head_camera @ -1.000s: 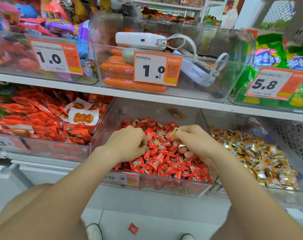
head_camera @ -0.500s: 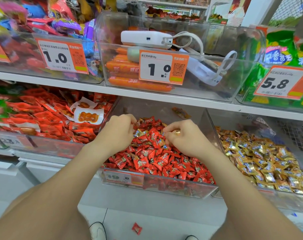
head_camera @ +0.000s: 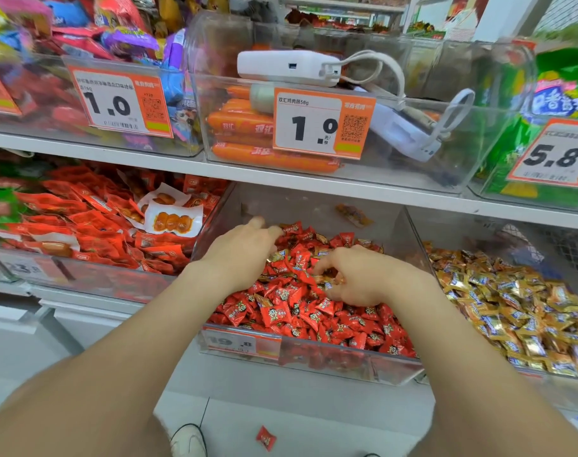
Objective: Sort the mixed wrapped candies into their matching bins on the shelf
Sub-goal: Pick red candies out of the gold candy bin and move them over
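Red candies (head_camera: 281,311) under left hand (head_camera: 244,255), grip unclear, right hand (head_camera: 357,275) pinching gold candy (head_camera: 329,282)

Fingertips unreadable
In the red candy bin (head_camera: 297,206), right hand (head_camera: 360,278) fingertips are buried, left hand (head_camera: 244,252) fingertips blurred.

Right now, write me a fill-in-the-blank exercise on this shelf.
The left hand and right hand reach into the middle bin, full of ___ candies.
The bin to its right holds ___ candies.
One stray candy lies on the ___.
The price tag before the sausages reads ___.
Missing: red; gold; floor; 1.0
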Tool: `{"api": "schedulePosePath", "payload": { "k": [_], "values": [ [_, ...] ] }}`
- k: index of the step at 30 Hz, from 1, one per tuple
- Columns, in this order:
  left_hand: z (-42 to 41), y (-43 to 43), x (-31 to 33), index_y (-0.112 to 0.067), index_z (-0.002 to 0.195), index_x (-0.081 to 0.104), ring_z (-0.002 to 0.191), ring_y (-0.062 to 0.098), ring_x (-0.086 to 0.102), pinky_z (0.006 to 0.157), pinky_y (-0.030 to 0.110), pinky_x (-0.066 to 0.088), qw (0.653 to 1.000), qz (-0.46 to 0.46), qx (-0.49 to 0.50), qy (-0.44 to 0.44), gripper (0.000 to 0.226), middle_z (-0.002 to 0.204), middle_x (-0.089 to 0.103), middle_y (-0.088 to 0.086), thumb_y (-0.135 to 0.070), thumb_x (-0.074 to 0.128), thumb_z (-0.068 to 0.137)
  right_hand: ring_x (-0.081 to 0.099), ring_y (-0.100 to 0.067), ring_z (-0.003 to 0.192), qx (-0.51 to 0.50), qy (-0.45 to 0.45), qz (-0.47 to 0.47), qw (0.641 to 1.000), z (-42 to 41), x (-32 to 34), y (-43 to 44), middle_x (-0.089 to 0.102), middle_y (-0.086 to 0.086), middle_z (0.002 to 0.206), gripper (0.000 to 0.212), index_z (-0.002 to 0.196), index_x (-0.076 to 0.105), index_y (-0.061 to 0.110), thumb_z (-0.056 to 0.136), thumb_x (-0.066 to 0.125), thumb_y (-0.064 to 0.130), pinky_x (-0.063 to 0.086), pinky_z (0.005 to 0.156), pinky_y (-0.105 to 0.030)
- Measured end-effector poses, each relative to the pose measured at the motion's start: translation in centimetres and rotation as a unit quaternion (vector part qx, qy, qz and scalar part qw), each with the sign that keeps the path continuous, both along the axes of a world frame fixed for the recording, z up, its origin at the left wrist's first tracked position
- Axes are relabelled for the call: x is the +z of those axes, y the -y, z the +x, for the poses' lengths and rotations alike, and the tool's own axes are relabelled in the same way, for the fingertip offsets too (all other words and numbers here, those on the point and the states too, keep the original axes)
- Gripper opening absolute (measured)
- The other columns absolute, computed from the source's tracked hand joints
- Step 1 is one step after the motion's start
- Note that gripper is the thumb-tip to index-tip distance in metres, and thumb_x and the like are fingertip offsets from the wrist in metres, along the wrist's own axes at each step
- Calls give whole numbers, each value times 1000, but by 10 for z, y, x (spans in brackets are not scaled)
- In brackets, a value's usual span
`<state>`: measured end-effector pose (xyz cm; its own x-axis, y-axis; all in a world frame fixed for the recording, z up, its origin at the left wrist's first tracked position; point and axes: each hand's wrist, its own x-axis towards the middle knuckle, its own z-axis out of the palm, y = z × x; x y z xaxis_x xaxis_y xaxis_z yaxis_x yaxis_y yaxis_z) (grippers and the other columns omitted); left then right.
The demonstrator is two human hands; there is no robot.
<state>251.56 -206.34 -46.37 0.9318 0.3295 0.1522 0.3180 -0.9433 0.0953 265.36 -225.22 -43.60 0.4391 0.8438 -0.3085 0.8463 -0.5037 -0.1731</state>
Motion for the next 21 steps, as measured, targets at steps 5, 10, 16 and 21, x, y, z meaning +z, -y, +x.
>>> {"api": "schedulePosePath", "payload": {
  "k": [5,10,16,21],
  "values": [
    [6,-3,-6,-29,99,59,89,26,63,80,46,56,998,-34,2,-61,22,104,43,-4,-7,62,100,62,-27,111,-37,60,47,996,1,-7,1,55,7,94,20,113,72,29,98,70,42,54,91,-43],
    [2,0,4,-20,95,50,81,25,62,77,52,56,994,-99,6,-34,13,98,60,4,-13,55,104,63,-25,84,-66,29,96,993,10,-8,8,65,-4,86,36,106,71,14,105,56,48,52,74,-35],
    [-25,23,37,-28,87,52,66,26,62,56,40,46,989,-137,28,42,18,75,64,-1,-31,42,101,57,4,52,-96,-66,193,974,9,3,22,59,18,48,38,99,70,7,110,52,39,38,49,-14],
    [-40,37,36,-33,92,61,81,20,66,68,35,47,998,-25,42,-49,30,84,63,-9,-63,58,96,50,5,45,-91,-76,208,971,6,3,31,49,15,62,23,108,72,18,102,67,40,36,48,-12]
  ]
}}
